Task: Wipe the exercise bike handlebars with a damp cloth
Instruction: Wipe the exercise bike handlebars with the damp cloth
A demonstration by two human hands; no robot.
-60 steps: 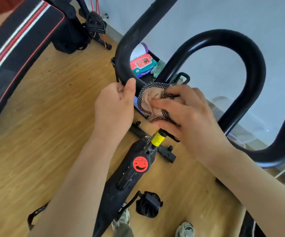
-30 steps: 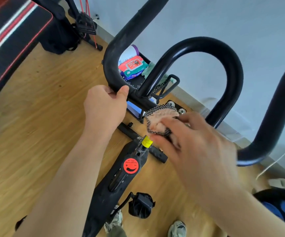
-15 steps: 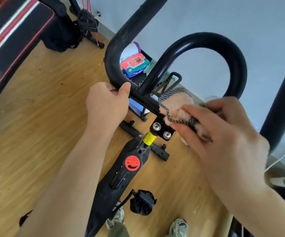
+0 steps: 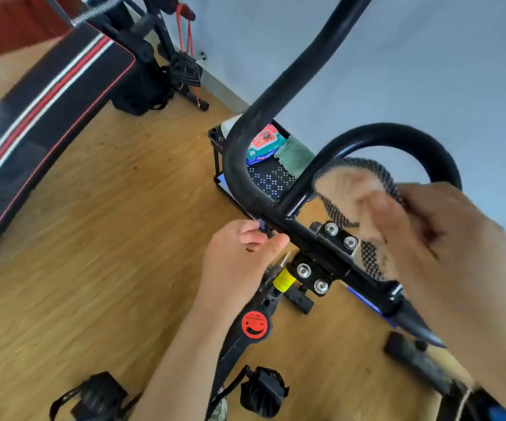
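The black padded handlebars (image 4: 239,138) curve up and away from a clamp with silver bolts (image 4: 330,241) at the middle; an inner loop (image 4: 397,135) arcs to the right. My right hand (image 4: 446,238) holds a pinkish cloth with a black-and-white edge (image 4: 348,183), raised beside the inner loop, just above the clamp. My left hand (image 4: 242,253) pinches something small at the crossbar's underside, left of the clamp; what it grips is hidden. The bike's black frame carries a red knob (image 4: 256,325).
A small black shelf (image 4: 263,180) beyond the bars holds a wipes pack (image 4: 263,142) and a green cloth (image 4: 295,154). A striped black exercise bench (image 4: 42,117) stands at left. Pedals (image 4: 262,390) hang low over the wooden floor. A grey wall is behind.
My left hand let go of the left bar's bend and dropped to the crossbar. My right hand lifted the cloth up off the clamp towards the inner loop. The view tilted.
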